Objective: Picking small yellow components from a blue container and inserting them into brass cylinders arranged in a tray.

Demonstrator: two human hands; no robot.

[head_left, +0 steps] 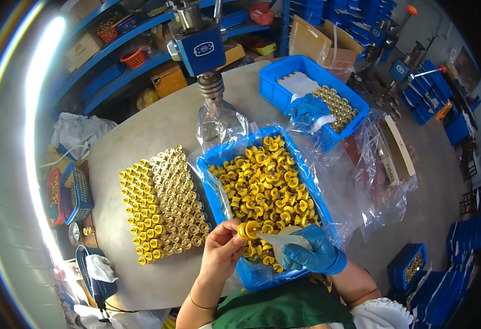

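Note:
My bare left hand (221,249) pinches a small round yellow-and-brass part (246,231) between thumb and fingers. In my blue-gloved right hand (320,253) is a translucent squeeze bottle (278,240), tilted so that its narrow nozzle points left, with the tip at or very near the part. Whether the tip touches cannot be made out. Both hands are over the near end of a blue plastic tray (212,198), lined with clear plastic and heaped with loose yellow parts (268,189). Left of it, brass round pieces (177,189) stand in tight rows; the leftmost rows carry yellow parts (142,211).
A blue press (199,52) rises behind the tray. At the back right, a blue bin (273,90) holds brass pieces and a blue cloth (309,108). Clear plastic sheeting (355,208) lies right of the tray. Baskets (76,189) stand beyond the table's left edge.

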